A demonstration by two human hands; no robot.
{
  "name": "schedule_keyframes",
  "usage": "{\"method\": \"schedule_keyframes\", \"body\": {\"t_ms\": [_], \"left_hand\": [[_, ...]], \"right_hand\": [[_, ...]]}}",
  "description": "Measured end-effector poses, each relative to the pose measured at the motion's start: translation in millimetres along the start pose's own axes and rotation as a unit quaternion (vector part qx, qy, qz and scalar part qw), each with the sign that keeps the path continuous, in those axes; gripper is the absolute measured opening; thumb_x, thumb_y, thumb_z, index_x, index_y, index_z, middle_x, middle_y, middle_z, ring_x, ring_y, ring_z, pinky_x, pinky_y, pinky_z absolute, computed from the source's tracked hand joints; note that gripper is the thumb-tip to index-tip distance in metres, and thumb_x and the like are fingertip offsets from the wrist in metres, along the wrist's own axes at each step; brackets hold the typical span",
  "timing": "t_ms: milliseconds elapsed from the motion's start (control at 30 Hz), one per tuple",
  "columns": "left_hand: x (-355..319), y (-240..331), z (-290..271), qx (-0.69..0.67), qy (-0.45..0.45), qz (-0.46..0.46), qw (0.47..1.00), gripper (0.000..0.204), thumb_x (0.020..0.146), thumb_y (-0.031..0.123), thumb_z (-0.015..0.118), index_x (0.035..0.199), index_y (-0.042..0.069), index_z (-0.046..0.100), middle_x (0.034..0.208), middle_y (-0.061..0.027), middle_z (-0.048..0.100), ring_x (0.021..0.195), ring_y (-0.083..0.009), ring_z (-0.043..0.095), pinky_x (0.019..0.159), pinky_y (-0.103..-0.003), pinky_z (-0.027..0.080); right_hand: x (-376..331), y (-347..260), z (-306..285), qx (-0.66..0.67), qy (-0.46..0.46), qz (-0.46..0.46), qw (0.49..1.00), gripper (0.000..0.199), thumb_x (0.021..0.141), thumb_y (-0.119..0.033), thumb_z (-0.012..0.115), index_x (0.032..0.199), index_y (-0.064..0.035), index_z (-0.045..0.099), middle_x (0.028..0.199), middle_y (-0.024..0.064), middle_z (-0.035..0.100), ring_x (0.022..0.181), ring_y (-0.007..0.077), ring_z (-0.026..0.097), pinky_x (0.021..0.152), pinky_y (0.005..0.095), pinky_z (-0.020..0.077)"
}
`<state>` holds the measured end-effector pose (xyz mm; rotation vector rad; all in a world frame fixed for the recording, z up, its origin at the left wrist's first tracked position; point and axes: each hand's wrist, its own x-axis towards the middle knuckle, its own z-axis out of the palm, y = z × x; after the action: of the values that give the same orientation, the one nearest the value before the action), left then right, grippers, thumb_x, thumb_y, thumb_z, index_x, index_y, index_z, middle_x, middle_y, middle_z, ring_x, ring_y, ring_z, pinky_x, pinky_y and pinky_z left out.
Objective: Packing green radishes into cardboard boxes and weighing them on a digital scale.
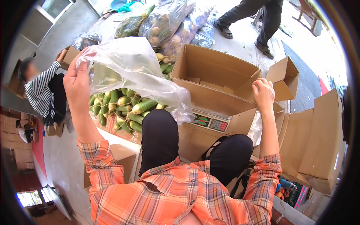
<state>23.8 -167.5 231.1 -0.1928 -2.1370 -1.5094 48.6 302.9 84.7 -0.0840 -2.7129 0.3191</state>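
My left hand (77, 75) is closed on the edge of a clear plastic bag (127, 56), lifted at the left. The bag is spread out to the right and hangs over a pile of green radishes (144, 106). At the near right corner of an open cardboard box (213, 92), my right hand (263, 92) is closed with its fingers curled. Whether it grips the box edge I cannot make out. The box appears to have no radishes in the part I see. Just in front of it, a scale (210, 122) shows its keypad and display.
Filled plastic bags (161, 30) stand behind the pile. More cardboard boxes (313, 138) are stacked at the right, with a small open one (283, 78) beyond. A person in a striped top (41, 84) handles a box at the left. Another person's legs (258, 22) are at the far right.
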Motion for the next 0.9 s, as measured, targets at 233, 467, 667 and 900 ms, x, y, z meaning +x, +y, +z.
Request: {"method": "schedule_keyframes", "body": {"t_ms": [233, 467, 667, 900], "left_hand": [[-59.7, 66.0, 6.2, 0.141, -0.043, 0.135, 0.98, 0.03, 0.089, 0.009, 0.047, 0.114, -0.005, 0.054, 0.101, -0.0104, 0.063, 0.094, -0.011, 0.056, 0.084, -0.021, 0.04], [-82.2, 82.8, -13.4, 0.015, -0.014, 0.231, 0.973, 0.037, 0.091, 0.013, 0.045, 0.119, -0.012, 0.047, 0.119, -0.0217, 0.053, 0.108, -0.0269, 0.054, 0.094, -0.033, 0.039], [-65.0, 34.1, -23.7, 0.038, 0.088, 0.278, 0.956, 0.04, 0.094, 0.011, 0.035, 0.128, -0.011, 0.034, 0.129, -0.0238, 0.043, 0.119, -0.0297, 0.043, 0.099, -0.036, 0.035], [-67.8, -63.6, 56.9, 0.198, -0.127, 0.086, 0.968, 0.033, 0.09, 0.014, 0.048, 0.121, 0.008, 0.051, 0.096, -0.0176, 0.063, 0.079, -0.0279, 0.062, 0.071, -0.032, 0.047]], "right_hand": [[-30.8, -224.7, -61.9, 0.567, -0.171, -0.286, 0.753, 0.026, 0.082, -0.002, 0.052, 0.108, -0.0006, 0.058, 0.108, 0.0127, 0.06, 0.104, 0.0246, 0.054, 0.091, 0.0337, 0.0398], [26.8, -237.4, 11.8, 0.31, -0.108, -0.29, 0.899, 0.042, 0.085, -0.018, 0.049, 0.124, -0.0054, 0.045, 0.115, 0.0187, 0.052, 0.101, 0.0348, 0.051, 0.088, 0.0406, 0.0411], [61.9, -165.8, -24.7, 0.117, 0.174, -0.173, 0.962, 0.04, 0.085, -0.019, 0.046, 0.124, -0.0074, 0.046, 0.115, 0.0193, 0.052, 0.102, 0.0361, 0.05, 0.089, 0.0443, 0.0402], [51.4, -53.1, -7.4, 0.061, -0.027, -0.108, 0.992, 0.039, 0.082, -0.02, 0.045, 0.121, -0.0136, 0.05, 0.115, 0.0176, 0.054, 0.105, 0.0342, 0.051, 0.087, 0.0443, 0.0419]]}}
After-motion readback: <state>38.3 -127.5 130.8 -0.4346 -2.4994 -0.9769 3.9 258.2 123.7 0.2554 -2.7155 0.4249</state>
